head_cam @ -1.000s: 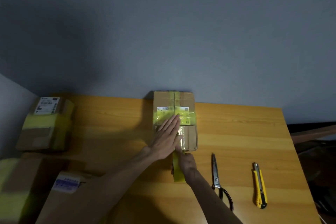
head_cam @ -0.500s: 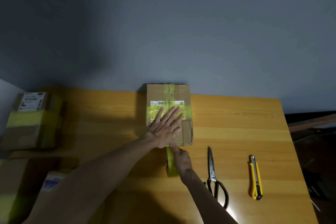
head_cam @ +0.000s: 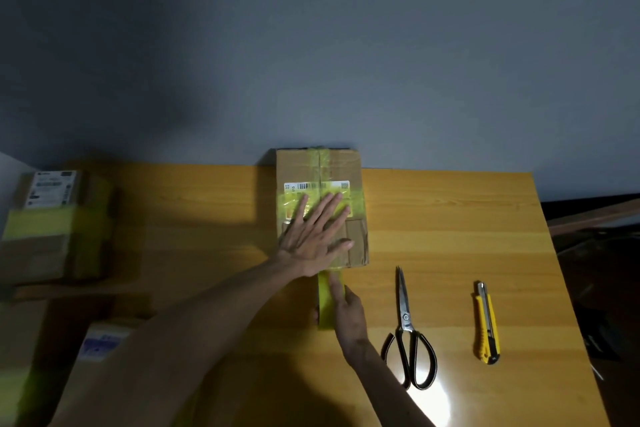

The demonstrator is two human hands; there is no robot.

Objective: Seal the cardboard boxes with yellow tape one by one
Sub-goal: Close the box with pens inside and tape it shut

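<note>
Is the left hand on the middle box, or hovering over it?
Touching. The head view shows the left hand lying flat with fingers spread on the top of the cardboard box, with no gap visible beneath it.

Plain grey-blue wall [head_cam: 346,45], orange wooden table [head_cam: 450,218], dim room, glare patch

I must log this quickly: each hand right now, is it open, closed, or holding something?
Left hand: open, fingers straight, pressing flat on the cardboard box.
Right hand: closed on the yellow tape roll, index finger stretched along it.
</note>
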